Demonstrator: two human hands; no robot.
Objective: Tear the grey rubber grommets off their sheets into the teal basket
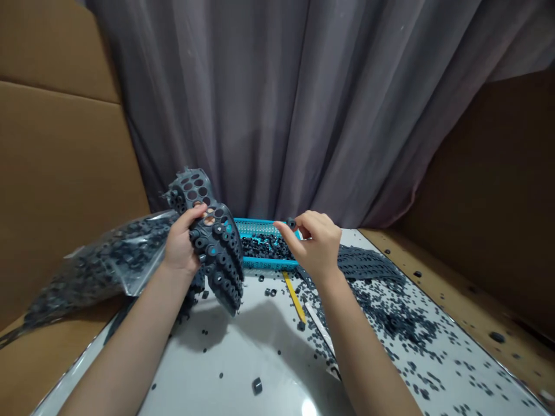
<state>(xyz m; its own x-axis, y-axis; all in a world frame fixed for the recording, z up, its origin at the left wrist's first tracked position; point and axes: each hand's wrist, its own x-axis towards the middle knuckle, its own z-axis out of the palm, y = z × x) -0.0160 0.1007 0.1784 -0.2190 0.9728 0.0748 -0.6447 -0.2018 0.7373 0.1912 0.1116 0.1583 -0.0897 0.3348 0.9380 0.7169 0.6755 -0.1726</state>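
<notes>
Where the cardboard wall meets the surface [243, 370] on the far left, a clear plastic bag [99, 263] full of small dark rubber rings lies slumped on its side. Just right of it the left hand [182, 248] is clenched on a floppy grey rubber sheet [214, 245], thumb over its front face; the sheet hangs upright above the surface, many holes already punched out and rings still seated lower down. Behind it, close to the curtain [303, 104], sits a shallow blue basket [260, 228] holding loose rings. The right hand [314, 242] pinches one small ring [290, 222] between thumb and forefinger, raised over the basket's right end. A yellow stick [295, 297] lies on the surface below it. Further right, spent sheets [368, 263] lie flat among scattered rubber bits [403, 323].

To my eye, the pinched ring could easily slip and drop among the scattered bits, since the grip is only fingertip-deep. The limp sheet might also fold or tear where its holes run close, shedding rings outside the basket.
</notes>
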